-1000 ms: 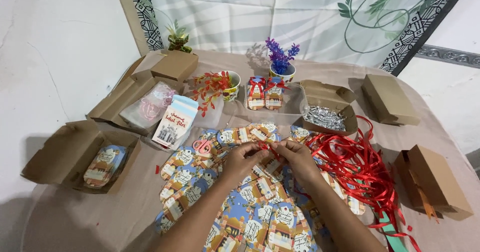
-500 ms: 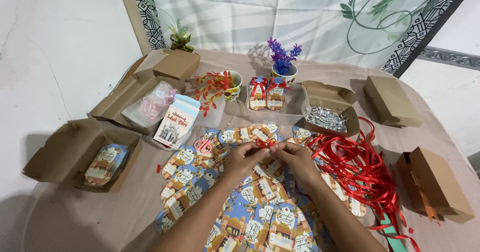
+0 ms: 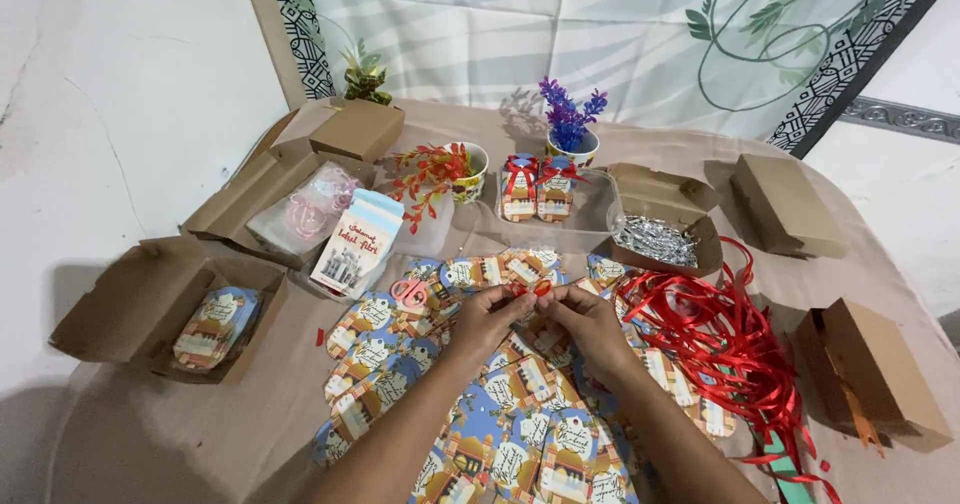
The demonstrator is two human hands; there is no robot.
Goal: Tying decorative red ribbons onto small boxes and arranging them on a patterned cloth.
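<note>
Left hand and right hand meet fingertip to fingertip, both pinching one small red ribbon bow above a spread of many flat printed card packets on the cloth-covered counter. Two finished ribboned packets stand upright behind. Glossy red ribbon lies tangled at the right. Six brown cardboard boxes ring the work.
</note>
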